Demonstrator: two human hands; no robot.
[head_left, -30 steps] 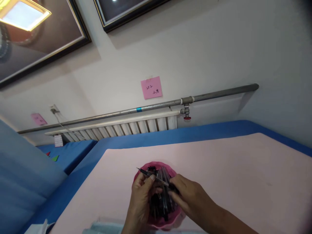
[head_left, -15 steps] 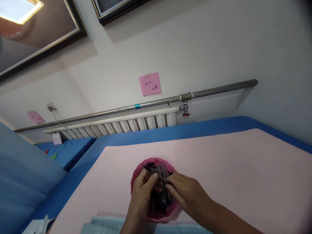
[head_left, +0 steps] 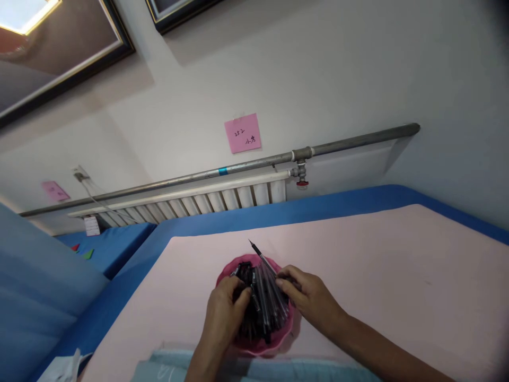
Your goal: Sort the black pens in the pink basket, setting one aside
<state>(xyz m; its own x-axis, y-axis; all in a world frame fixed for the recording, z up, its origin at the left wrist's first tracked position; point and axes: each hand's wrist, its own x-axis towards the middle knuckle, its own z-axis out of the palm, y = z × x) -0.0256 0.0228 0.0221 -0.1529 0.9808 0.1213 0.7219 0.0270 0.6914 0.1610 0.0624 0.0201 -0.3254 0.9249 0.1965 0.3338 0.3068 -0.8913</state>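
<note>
A round pink basket [head_left: 274, 347] stands on the pink sheet, filled with clear pen barrels [head_left: 270, 300] and black pen parts [head_left: 246, 273]. Pinched in my right hand [head_left: 308, 292] is a pen [head_left: 262, 257] with a black grip, its bare tip pointing up and left over the basket's far rim. My left hand [head_left: 226, 307] is over the basket's left side, thumb and fingers closed together among the black parts. Whatever lies between those fingers is hidden.
The pink sheet [head_left: 358, 276] covers a blue padded surface [head_left: 338, 199]. Light-blue folded cloth [head_left: 302, 369] lies before the basket. Behind are a white radiator [head_left: 222, 200], a metal pipe [head_left: 170, 184] and a valve [head_left: 302, 183]. A blue curtain [head_left: 35, 286] hangs at left.
My hands, close together over the basket before, have moved apart. The pen has come away in my right hand, pointing upward; my left hand has lowered toward the black parts.
</note>
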